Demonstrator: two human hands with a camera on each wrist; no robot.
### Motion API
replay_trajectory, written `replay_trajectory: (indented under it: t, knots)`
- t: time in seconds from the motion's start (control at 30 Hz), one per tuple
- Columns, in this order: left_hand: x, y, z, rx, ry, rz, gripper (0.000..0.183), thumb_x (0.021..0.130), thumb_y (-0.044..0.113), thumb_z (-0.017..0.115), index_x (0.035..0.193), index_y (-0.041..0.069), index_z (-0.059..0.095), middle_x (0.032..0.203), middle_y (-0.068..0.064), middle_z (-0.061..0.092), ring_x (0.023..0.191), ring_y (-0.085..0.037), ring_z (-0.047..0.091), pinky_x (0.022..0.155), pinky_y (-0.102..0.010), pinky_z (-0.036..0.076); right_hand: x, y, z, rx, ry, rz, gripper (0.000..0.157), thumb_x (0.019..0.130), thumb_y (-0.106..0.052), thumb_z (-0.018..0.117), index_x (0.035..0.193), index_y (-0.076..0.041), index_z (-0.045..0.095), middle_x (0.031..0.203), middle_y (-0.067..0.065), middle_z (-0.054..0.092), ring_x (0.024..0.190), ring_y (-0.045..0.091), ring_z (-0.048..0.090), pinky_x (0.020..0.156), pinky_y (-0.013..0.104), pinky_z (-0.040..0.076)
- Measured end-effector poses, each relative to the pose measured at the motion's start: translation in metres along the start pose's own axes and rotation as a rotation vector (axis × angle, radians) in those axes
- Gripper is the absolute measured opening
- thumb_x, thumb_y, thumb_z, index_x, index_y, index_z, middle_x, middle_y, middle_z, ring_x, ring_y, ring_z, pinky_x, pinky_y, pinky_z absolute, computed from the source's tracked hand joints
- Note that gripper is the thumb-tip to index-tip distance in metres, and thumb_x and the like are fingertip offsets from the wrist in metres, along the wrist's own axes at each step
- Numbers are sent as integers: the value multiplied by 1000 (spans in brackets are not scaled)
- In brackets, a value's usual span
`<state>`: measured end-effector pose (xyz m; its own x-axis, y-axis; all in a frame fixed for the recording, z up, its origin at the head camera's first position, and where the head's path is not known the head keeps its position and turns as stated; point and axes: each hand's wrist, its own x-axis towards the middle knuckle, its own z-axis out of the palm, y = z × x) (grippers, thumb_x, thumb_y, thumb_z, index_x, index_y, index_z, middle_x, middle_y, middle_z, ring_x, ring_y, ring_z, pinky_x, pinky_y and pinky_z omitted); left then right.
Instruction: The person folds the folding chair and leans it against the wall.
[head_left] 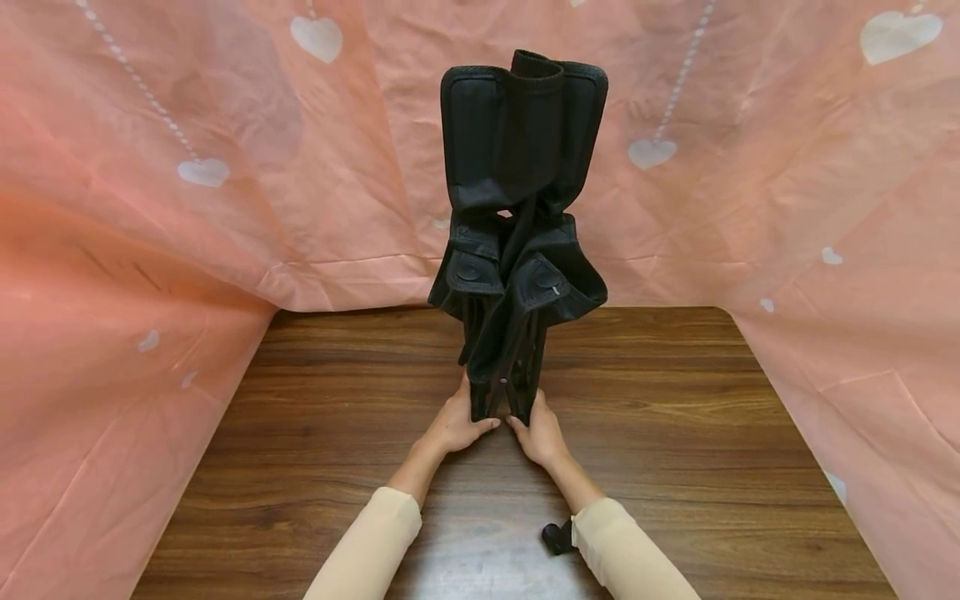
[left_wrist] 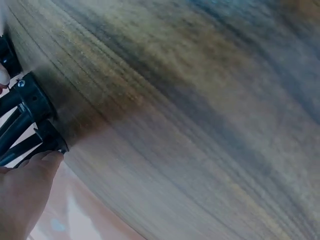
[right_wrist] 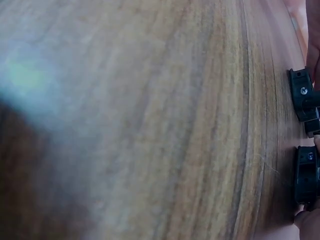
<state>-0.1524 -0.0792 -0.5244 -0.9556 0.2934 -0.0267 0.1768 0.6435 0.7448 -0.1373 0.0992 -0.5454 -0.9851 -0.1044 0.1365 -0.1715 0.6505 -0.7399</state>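
A black folding camp chair [head_left: 525, 142] stands upright and partly folded in the head view, its fabric seat and back bunched over the legs. My left hand [head_left: 456, 423] grips the lower left leg, thumb in front. Around the lower right leg, my right hand [head_left: 542, 435] holds on in the same way. Black plastic feet [left_wrist: 36, 100] with screws show close to the wood in the left wrist view, beside the left hand [left_wrist: 30, 192]. The right wrist view has more feet [right_wrist: 303, 95] at its right edge. Chair parts hide most of the fingers.
The chair is over a brown wood-grain table [head_left: 337, 375]. Pink cloth [head_left: 225, 100] with pale hearts hangs behind and along both sides. A small black object [head_left: 557, 538] sits against the right sleeve cuff.
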Motion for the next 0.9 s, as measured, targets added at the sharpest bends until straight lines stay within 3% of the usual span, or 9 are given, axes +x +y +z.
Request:
replay_trajectory:
  t: [0.23, 0.53, 0.9]
  knots:
    - [1, -2, 1, 24, 2, -4, 100, 81, 33, 70, 146, 31, -7, 146, -15, 34, 126, -34, 44, 103, -49, 40, 3, 0, 0, 18, -25, 28, 60, 87, -16, 62, 133, 5, 29, 113, 30, 58, 105, 40, 58, 86, 50, 50]
    - [4, -1, 1, 54, -15, -48, 97, 80, 34, 70, 148, 19, 2, 145, -14, 35, 127, -33, 43, 105, -47, 39, 3, 1, 0, 22, -23, 21, 60, 87, -16, 63, 132, 4, 30, 113, 29, 58, 105, 39, 58, 86, 50, 50]
    - [3, 2, -4, 99, -48, -63, 94, 81, 35, 68, 147, 14, 5, 145, -15, 35, 129, -31, 41, 106, -44, 38, 2, -4, -2, 4, -14, 27, 58, 86, -16, 63, 131, 4, 31, 112, 29, 59, 105, 39, 58, 87, 50, 50]
